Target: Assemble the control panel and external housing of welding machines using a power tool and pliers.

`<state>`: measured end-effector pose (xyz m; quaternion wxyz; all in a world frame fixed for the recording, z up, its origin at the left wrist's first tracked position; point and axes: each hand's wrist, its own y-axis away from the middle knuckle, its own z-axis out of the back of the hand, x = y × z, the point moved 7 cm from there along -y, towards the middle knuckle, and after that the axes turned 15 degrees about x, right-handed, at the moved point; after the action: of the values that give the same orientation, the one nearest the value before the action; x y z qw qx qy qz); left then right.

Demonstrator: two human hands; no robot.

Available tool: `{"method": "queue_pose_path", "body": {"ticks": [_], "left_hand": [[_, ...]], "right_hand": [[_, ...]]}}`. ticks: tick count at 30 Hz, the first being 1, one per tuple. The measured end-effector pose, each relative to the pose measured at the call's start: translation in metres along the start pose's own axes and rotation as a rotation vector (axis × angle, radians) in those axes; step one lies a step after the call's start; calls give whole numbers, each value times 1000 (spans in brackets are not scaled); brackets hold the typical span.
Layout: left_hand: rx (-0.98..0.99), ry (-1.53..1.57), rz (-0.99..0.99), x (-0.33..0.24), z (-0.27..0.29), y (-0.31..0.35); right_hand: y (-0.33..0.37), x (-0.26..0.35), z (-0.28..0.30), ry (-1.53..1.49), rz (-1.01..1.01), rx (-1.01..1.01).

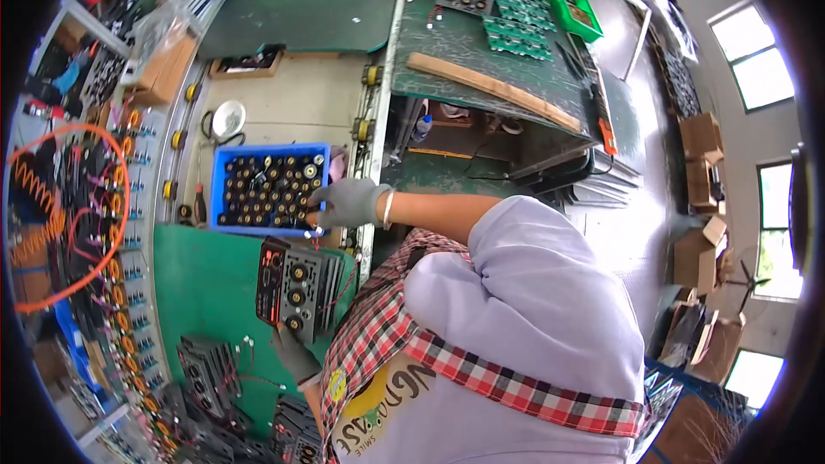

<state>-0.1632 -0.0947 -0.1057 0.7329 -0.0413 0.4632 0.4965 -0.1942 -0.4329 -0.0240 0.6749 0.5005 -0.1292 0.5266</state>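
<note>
My right hand (348, 203), in a grey glove, reaches over the right edge of a blue bin (273, 230). Its fingers are bent together among small black cylindrical parts (265, 185) with brass-coloured centres; whatever they pinch is too small to make out. Lower down, my left hand (295, 352), also gloved, grips the near end of a black control panel (296, 290). Several round fittings run in a row along this panel, beside a strip with red markings. A thin red wire trails from its right side. My left fingers are partly hidden under the panel.
Similar panels (210, 374) with loose wires lie on the green mat (193, 279). A white bowl (229, 119) and a screwdriver (200, 204) are near the bin. Left, an orange hose (127, 198) loops before a rack. Green circuit boards (520, 17) cover the far bench, near a wooden strip (494, 88).
</note>
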Motion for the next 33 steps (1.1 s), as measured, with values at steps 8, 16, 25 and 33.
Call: {"method": "queue_pose_path", "body": {"ticks": [8,16,25,33], "left_hand": [[-72,49,19,-8,16,2],[-55,-228,620,-10,31,-1],[-242,-197,1041,-70,16,11],[-306,-317,942,-115,8,9]], "right_hand": [[152,-289,151,-121,-680,-760],[351,-546,229,-54,-1253,-1042],[333,-575,285,-22,-1260,-784],[353,-588,311,-161,-1210,-803]]}}
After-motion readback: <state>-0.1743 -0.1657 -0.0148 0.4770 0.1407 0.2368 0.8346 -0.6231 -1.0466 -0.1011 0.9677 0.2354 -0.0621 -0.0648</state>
